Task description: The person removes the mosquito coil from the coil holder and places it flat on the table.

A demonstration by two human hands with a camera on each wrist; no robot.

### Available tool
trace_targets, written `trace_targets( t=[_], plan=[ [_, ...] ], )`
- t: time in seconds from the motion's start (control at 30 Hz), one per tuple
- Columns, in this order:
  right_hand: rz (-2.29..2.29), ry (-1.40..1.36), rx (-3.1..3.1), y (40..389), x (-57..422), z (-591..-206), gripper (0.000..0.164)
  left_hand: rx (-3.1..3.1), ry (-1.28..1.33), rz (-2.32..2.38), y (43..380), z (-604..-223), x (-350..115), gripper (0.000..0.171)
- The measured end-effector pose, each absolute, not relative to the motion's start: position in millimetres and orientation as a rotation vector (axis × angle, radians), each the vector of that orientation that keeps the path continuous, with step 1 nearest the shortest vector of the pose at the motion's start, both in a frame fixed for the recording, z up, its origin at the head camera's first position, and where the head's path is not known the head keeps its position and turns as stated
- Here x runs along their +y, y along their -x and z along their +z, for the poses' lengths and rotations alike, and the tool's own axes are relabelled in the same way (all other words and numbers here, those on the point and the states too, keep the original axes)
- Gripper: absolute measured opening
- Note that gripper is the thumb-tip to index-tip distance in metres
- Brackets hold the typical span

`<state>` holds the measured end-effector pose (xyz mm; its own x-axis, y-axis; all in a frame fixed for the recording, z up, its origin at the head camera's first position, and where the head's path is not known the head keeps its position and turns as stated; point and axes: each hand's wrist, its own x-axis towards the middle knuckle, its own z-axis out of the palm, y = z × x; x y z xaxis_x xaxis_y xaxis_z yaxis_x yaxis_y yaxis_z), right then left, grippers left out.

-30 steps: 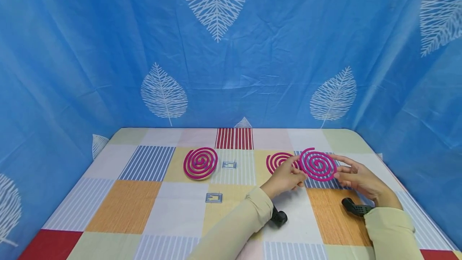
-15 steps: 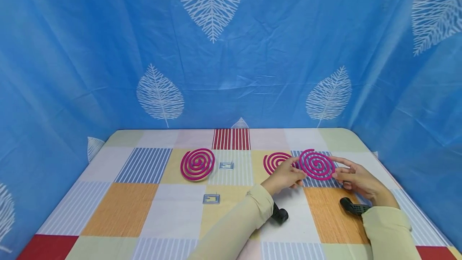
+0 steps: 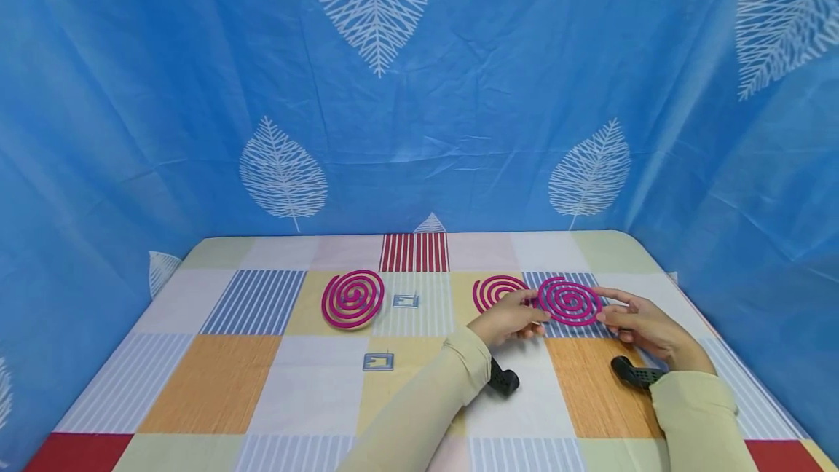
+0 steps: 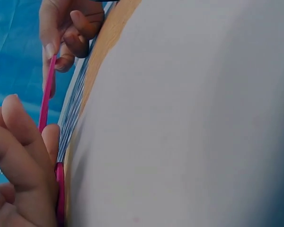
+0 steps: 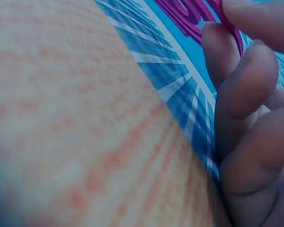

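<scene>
Both hands hold one magenta mosquito coil [image 3: 572, 302] by opposite edges, over the blue striped patch at the right of the table. My left hand [image 3: 507, 317] pinches its left edge between thumb and fingers. On the right edge, my right hand [image 3: 645, 323] does the same, the thumb below the index finger. Seen from the left wrist, the raised coil [image 4: 47, 92] shows edge-on. A second mosquito coil [image 3: 498, 288] lies just behind my left hand, which partly covers it. Farther left rests a third coil [image 3: 354, 296], slightly tilted on the cloth.
Two small metal coil stands [image 3: 379, 369] lie on the patchwork tablecloth [image 3: 314, 384], between the left coil and my left forearm. Black wrist-camera mounts [image 3: 632, 372] hang under both wrists. Blue leaf-print curtains [image 3: 459, 108] enclose the table at the back and sides.
The held coil has tipped flatter, its far edge dropping a little, with both hands still on it. The head view has turned slightly right.
</scene>
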<state>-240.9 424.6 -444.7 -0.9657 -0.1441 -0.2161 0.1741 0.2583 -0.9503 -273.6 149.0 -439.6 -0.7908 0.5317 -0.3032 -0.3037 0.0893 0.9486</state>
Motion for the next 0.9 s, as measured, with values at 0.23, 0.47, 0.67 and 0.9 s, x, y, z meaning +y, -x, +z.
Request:
trace_targets(
  t=[0.23,0.47,0.67,0.9],
  plan=[
    [-1.813,-0.032,2.216,242.6,424.1,-443.1,0.067,1.722,-0.212,1.769,277.2,-439.9,147.7,0.063],
    [-1.843,-0.081,2.19,241.0,423.1,-442.4,0.064,1.679,-0.208,1.788,277.3,-440.8,145.6,0.066],
    [-1.772,-0.162,2.293,240.5,419.5,-442.3,0.071,1.672,-0.213,1.775,276.1,-439.7,141.1,0.069],
    [-1.611,-0.231,2.469,240.2,417.5,-440.4,0.073,1.801,-0.284,1.688,270.9,-435.8,136.2,0.062]
  ],
)
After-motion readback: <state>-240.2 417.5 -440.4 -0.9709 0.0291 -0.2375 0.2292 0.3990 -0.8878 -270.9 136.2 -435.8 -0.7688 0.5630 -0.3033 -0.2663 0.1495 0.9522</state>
